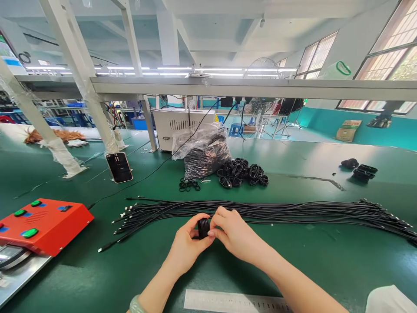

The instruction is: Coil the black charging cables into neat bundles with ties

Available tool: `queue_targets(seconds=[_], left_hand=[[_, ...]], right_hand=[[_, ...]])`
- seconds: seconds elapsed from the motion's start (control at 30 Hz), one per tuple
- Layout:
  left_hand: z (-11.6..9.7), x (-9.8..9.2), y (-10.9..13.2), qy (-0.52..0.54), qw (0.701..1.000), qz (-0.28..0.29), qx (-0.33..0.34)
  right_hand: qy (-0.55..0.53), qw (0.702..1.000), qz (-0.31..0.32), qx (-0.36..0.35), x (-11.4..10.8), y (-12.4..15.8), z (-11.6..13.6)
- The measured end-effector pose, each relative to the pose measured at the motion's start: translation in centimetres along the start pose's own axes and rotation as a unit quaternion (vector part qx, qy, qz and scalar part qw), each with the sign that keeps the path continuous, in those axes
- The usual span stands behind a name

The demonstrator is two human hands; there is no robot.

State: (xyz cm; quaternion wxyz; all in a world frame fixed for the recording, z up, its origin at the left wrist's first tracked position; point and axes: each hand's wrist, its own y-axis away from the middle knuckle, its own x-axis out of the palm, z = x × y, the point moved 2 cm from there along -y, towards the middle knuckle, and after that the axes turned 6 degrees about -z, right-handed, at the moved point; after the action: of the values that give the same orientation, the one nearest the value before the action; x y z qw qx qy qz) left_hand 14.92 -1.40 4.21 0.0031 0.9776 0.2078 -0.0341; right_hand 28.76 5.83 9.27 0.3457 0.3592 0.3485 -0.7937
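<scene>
- Two hands, L hand & R hand, pinch black ring stack (mostly hidden by fingers)
- Black cable bundle just beyond, on green desk

Black cables lie across the way to the far side of the green bench, a red control box crowds its left edge, and passable room runs beside the right hand.

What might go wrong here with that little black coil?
The small black coil, pinched between the left hand and right hand, could slip and drop into the bundle of black cables just ahead, where it might be hard to spot. The loose cable ends might also snag on the nearby red box.
</scene>
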Motion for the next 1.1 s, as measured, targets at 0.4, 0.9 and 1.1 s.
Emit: queue_targets(seconds=[0.4, 0.9, 1.1], left_hand=[[-1.6, -0.2, 1.0, 0.083, 0.995, 0.038, -0.030], [-1.4, -0.4, 0.7, 0.159, 0.984, 0.050, -0.067], [-1.4, -0.5, 0.7, 0.171, 0.981, 0.047, -0.077]], right_hand=[[-0.108, 0.994, 0.020, 0.014, -0.6, -0.4, -1.6], [-0.292, 0.953, 0.080, -0.014, -1.6, -0.4, -0.6], [-0.314, 0.946, 0.073, 0.008, -1.0, 0.0, -0.2]])
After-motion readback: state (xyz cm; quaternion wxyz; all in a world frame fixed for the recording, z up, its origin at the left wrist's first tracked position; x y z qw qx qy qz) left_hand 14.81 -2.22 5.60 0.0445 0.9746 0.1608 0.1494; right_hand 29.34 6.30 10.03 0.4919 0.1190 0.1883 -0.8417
